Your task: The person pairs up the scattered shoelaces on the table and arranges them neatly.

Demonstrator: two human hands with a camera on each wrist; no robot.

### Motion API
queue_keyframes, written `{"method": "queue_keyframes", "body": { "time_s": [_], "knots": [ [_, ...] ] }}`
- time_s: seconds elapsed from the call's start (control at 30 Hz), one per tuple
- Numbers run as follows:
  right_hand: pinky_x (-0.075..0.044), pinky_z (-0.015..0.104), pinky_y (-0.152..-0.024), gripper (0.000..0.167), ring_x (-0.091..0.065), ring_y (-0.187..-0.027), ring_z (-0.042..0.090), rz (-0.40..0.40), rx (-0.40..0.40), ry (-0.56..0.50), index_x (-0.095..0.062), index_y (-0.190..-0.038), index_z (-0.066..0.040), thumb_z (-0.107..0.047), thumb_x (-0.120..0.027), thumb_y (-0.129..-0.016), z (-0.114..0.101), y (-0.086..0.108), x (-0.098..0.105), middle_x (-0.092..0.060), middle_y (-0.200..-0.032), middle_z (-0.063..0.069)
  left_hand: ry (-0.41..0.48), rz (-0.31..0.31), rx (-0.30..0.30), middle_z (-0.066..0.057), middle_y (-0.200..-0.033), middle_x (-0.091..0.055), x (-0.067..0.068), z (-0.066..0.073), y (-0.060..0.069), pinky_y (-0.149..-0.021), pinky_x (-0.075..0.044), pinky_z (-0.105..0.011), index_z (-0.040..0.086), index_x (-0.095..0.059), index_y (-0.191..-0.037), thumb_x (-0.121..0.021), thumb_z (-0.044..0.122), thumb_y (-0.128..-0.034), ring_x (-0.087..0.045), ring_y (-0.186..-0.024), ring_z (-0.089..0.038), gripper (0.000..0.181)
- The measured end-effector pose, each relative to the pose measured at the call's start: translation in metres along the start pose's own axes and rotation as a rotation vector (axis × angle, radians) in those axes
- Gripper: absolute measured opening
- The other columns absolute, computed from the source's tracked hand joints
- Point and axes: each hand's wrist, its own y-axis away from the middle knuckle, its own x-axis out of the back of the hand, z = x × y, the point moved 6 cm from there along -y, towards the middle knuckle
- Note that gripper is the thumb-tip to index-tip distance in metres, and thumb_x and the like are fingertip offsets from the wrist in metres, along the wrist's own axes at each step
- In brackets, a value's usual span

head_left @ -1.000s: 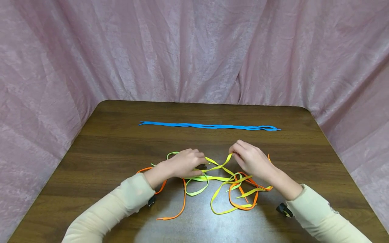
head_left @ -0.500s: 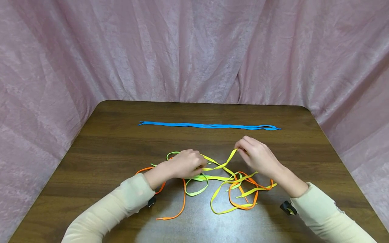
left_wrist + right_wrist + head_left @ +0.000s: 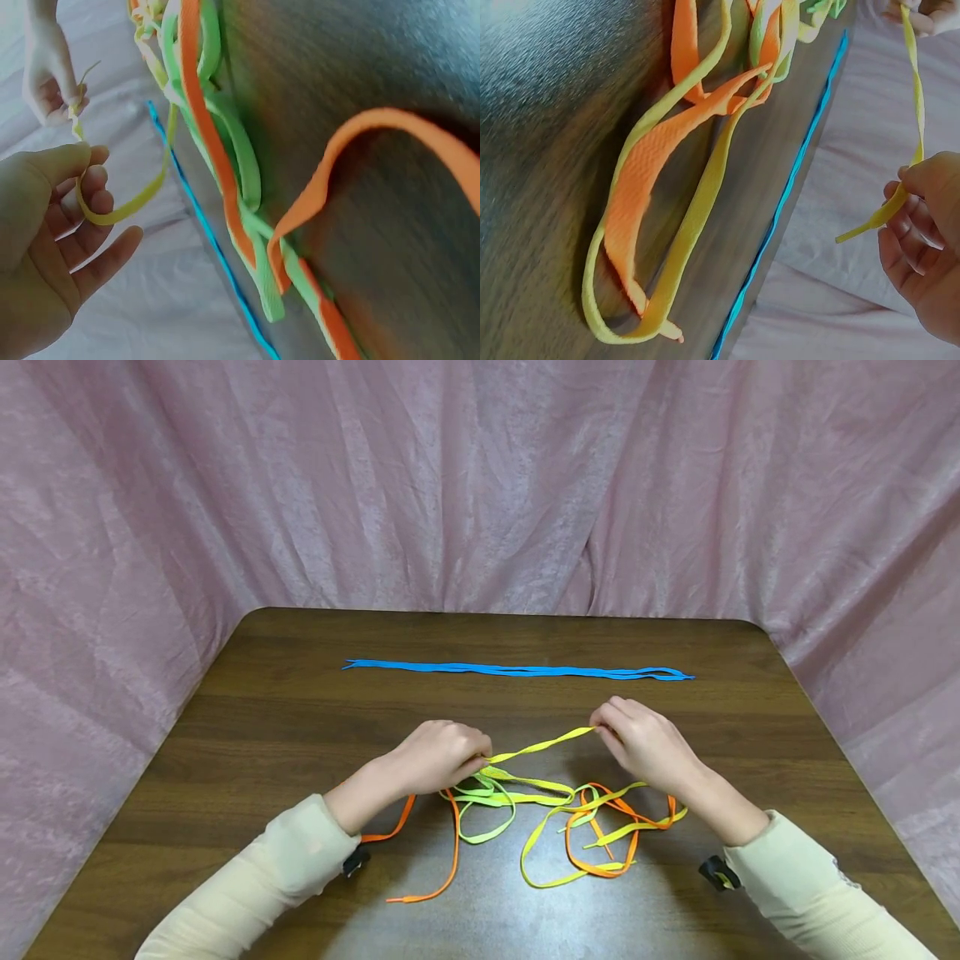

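A yellow shoelace (image 3: 542, 746) is stretched between my two hands above the table. My right hand (image 3: 647, 745) pinches it close to one tip; in the right wrist view the yellow tip (image 3: 853, 234) pokes out past the fingers. With thumb and forefinger my left hand (image 3: 435, 757) pinches the same lace further along, and a slack loop of it (image 3: 127, 210) hangs from there in the left wrist view. Below lie tangled laces: a green shoelace (image 3: 489, 837), an orange shoelace (image 3: 455, 847) and more yellow lace. Part of the tangle is hidden under my left hand.
Blue shoelaces (image 3: 517, 672) lie straight side by side across the far part of the wooden table (image 3: 247, 710). A second bunch of orange lace (image 3: 573, 856) crossed with yellow sits at the right front. A pink curtain (image 3: 480, 485) hangs behind the table.
My right hand has drawn the yellow lace end up and to the right. My left hand has come off the tangle, moved slightly left, and now pinches the yellow lace, which is pulled straighter.
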Motion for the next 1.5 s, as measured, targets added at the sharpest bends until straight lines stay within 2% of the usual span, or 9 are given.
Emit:
{"method": "queue_keyframes", "body": {
  "time_s": [0.13, 0.4, 0.63, 0.73, 0.93, 1.03, 1.17, 1.5],
  "knots": [
    [-0.045, 0.032, -0.060, 0.011, -0.053, -0.071, 0.013, -0.009, -0.010, 0.011, -0.061, -0.084, -0.011, -0.003, -0.066, -0.076, 0.004, 0.003, 0.001, -0.058, -0.079, -0.004, -0.009, 0.016, 0.012, 0.011, -0.075, -0.060, 0.007, -0.003, 0.005, -0.055, -0.041, -0.020, 0.018, -0.066, -0.083, -0.060, 0.016, -0.0881, -0.050, -0.061, -0.003, 0.008],
    [-0.045, 0.031, -0.059, 0.007, -0.053, -0.070, 0.013, -0.010, -0.026, 0.027, -0.060, -0.083, -0.008, -0.004, -0.064, -0.079, 0.017, 0.009, 0.005, -0.059, -0.080, -0.002, -0.023, 0.058, 0.041, 0.010, -0.073, -0.058, 0.018, -0.011, 0.015, -0.058, -0.044, -0.023, 0.016, -0.065, -0.083, -0.059, 0.014, -0.0887, -0.051, -0.063, -0.004, 0.009],
    [-0.045, 0.033, -0.058, 0.009, -0.053, -0.070, 0.013, -0.017, -0.057, 0.043, -0.060, -0.084, -0.008, -0.002, -0.064, -0.079, 0.029, 0.013, 0.009, -0.059, -0.079, -0.002, -0.022, 0.108, 0.067, 0.010, -0.075, -0.059, 0.027, -0.021, 0.024, -0.055, -0.042, -0.020, 0.016, -0.066, -0.084, -0.062, 0.016, -0.0875, -0.047, -0.059, -0.002, 0.005],
    [-0.044, 0.033, -0.056, 0.014, -0.052, -0.068, 0.012, -0.006, -0.074, 0.054, -0.059, -0.083, -0.009, 0.000, -0.066, -0.075, 0.035, 0.015, 0.012, -0.058, -0.078, -0.002, -0.021, 0.107, 0.085, 0.011, -0.075, -0.060, 0.029, -0.024, 0.028, -0.055, -0.042, -0.019, 0.016, -0.066, -0.084, -0.061, 0.016, -0.0882, -0.048, -0.060, -0.001, 0.006],
    [-0.043, 0.032, -0.055, 0.015, -0.050, -0.067, 0.011, -0.009, -0.111, 0.075, -0.059, -0.083, -0.009, 0.001, -0.066, -0.075, 0.045, 0.020, 0.018, -0.058, -0.078, -0.003, 0.003, 0.076, 0.124, 0.010, -0.079, -0.062, 0.032, -0.030, 0.035, -0.058, -0.045, -0.020, 0.016, -0.068, -0.085, -0.063, 0.016, -0.0867, -0.053, -0.065, -0.002, 0.005],
    [-0.042, 0.032, -0.055, 0.016, -0.049, -0.066, 0.011, -0.016, -0.137, 0.085, -0.058, -0.083, -0.009, 0.002, -0.067, -0.075, 0.052, 0.023, 0.020, -0.057, -0.078, -0.002, 0.001, 0.071, 0.140, 0.010, -0.078, -0.061, 0.033, -0.033, 0.039, -0.058, -0.044, -0.020, 0.017, -0.067, -0.084, -0.064, 0.017, -0.0866, -0.051, -0.064, -0.003, 0.004],
    [-0.041, 0.031, -0.054, 0.017, -0.048, -0.063, 0.011, -0.017, -0.179, 0.098, -0.057, -0.083, -0.009, 0.003, -0.066, -0.075, 0.063, 0.029, 0.024, -0.057, -0.078, -0.002, -0.008, 0.081, 0.160, 0.010, -0.077, -0.059, 0.036, -0.038, 0.045, -0.059, -0.043, -0.021, 0.018, -0.066, -0.083, -0.063, 0.018, -0.0871, -0.048, -0.064, -0.003, 0.004],
    [-0.041, 0.033, -0.054, 0.016, -0.048, -0.062, 0.011, -0.010, -0.215, 0.121, -0.058, -0.081, -0.008, 0.004, -0.065, -0.074, 0.085, 0.043, 0.030, -0.057, -0.075, 0.000, 0.005, 0.100, 0.212, 0.009, -0.084, -0.063, 0.043, -0.050, 0.056, -0.062, -0.046, -0.026, 0.017, -0.068, -0.087, -0.062, 0.018, -0.0877, -0.055, -0.072, -0.006, 0.005]
  ]
}}
